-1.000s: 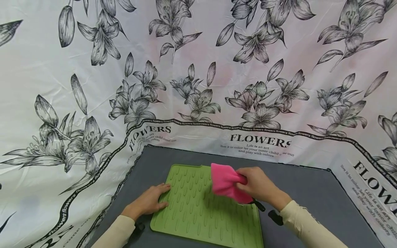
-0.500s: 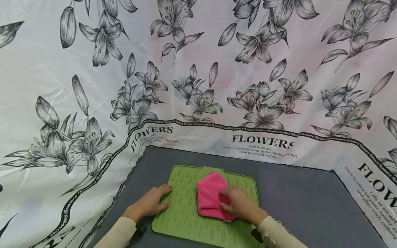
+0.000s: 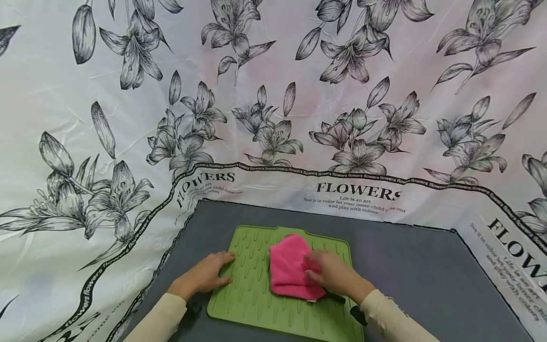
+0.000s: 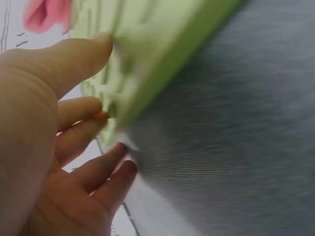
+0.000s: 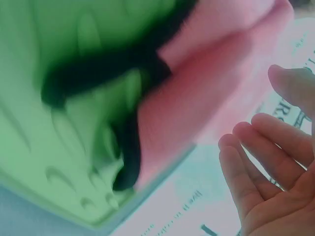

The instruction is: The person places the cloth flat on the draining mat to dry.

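Observation:
A pink soft cloth piece (image 3: pixel 288 270) with a small white tag lies on a green ridged mat (image 3: pixel 241 289). Dark straps (image 5: pixel 93 78) trail from its near end over the mat in the right wrist view. My right hand (image 3: pixel 333 273) is over the cloth's right side; seen from the right wrist, its fingers are loosely spread and stand off the pink fabric. At the mat's left edge rests my left hand (image 3: pixel 207 273), with relaxed fingers and the thumb (image 4: pixel 93 51) at the mat's border.
The mat lies on a dark grey table (image 3: pixel 410 270). White fabric (image 3: pixel 273 137) printed with black flowers and lettering hangs behind and along the sides of the table. Dark wrist-worn gear (image 3: pixel 358 314) sits at the right cuff.
The right hand has brought the pink cloth down and left onto the mat, and its fingers have loosened from it. The left hand has stayed at the mat's left edge.

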`<state>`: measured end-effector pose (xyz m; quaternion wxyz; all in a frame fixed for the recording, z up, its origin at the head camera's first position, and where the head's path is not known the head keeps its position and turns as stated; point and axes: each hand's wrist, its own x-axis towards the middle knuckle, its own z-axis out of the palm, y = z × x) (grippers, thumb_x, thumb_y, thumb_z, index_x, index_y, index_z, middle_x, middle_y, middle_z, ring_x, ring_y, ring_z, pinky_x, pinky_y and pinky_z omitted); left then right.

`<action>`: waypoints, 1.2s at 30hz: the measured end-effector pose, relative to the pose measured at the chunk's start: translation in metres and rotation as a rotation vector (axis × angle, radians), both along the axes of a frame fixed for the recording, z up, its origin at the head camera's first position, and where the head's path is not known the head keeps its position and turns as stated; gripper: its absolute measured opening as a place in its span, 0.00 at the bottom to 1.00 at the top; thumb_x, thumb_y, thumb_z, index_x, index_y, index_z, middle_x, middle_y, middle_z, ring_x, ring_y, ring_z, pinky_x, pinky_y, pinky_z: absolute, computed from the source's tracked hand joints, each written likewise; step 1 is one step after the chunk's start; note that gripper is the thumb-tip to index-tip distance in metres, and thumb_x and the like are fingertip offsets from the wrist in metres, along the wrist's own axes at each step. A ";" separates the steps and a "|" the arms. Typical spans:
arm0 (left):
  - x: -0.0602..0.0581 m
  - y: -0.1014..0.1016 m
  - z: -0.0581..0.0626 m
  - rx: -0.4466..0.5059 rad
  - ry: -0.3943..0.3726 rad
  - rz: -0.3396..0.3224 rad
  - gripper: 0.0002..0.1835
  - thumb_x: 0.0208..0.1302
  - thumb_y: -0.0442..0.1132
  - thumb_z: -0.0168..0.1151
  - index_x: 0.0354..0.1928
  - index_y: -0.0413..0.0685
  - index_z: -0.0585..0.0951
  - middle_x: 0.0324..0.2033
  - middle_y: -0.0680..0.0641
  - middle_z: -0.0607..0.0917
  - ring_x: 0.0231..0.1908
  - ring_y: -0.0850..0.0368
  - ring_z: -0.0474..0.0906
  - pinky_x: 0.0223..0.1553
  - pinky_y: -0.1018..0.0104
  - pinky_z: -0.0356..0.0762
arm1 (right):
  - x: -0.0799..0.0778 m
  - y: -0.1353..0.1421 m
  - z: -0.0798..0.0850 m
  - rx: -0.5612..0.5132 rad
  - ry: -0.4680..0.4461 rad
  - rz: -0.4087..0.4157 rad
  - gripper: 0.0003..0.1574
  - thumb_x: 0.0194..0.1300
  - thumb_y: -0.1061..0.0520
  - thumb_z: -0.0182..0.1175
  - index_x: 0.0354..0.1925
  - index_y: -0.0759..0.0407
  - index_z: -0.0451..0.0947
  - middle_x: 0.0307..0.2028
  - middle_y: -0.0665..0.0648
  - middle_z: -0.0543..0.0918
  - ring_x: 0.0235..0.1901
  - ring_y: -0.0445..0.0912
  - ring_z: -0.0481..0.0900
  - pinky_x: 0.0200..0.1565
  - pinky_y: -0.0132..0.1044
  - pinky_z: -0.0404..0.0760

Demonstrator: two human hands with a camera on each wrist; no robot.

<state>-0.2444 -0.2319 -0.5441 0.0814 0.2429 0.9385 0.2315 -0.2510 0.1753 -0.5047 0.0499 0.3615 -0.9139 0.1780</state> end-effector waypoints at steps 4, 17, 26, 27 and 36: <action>-0.003 0.003 0.016 -0.037 0.011 0.006 0.33 0.75 0.42 0.73 0.74 0.33 0.76 0.74 0.31 0.76 0.74 0.28 0.72 0.73 0.32 0.71 | 0.000 0.011 0.015 -0.001 0.039 -0.022 0.20 0.69 0.58 0.76 0.55 0.66 0.88 0.49 0.60 0.93 0.50 0.56 0.92 0.52 0.52 0.90; -0.026 0.031 0.063 -0.034 0.124 -0.027 0.34 0.76 0.43 0.72 0.76 0.33 0.74 0.72 0.34 0.80 0.71 0.34 0.78 0.71 0.39 0.77 | 0.003 0.039 0.035 0.045 0.126 -0.079 0.22 0.69 0.56 0.77 0.57 0.65 0.88 0.51 0.59 0.93 0.52 0.56 0.92 0.54 0.54 0.90; -0.041 0.073 0.082 -0.060 0.164 -0.114 0.33 0.78 0.47 0.70 0.77 0.38 0.75 0.73 0.38 0.81 0.73 0.40 0.79 0.73 0.43 0.76 | 0.000 0.043 0.032 0.040 0.078 -0.117 0.21 0.68 0.57 0.77 0.56 0.64 0.90 0.50 0.58 0.94 0.49 0.55 0.93 0.51 0.52 0.91; -0.042 0.079 0.082 -0.059 0.163 -0.119 0.33 0.78 0.48 0.70 0.77 0.39 0.75 0.73 0.38 0.81 0.73 0.40 0.79 0.73 0.44 0.77 | -0.001 0.043 0.031 0.037 0.060 -0.124 0.21 0.68 0.57 0.77 0.56 0.64 0.90 0.49 0.59 0.94 0.49 0.55 0.93 0.51 0.52 0.91; -0.053 0.123 0.060 -0.065 0.216 -0.172 0.26 0.78 0.43 0.71 0.70 0.37 0.80 0.61 0.38 0.89 0.61 0.44 0.87 0.62 0.50 0.85 | -0.001 0.039 0.010 0.045 -0.050 -0.145 0.20 0.65 0.58 0.78 0.52 0.67 0.90 0.46 0.60 0.94 0.45 0.55 0.93 0.45 0.49 0.91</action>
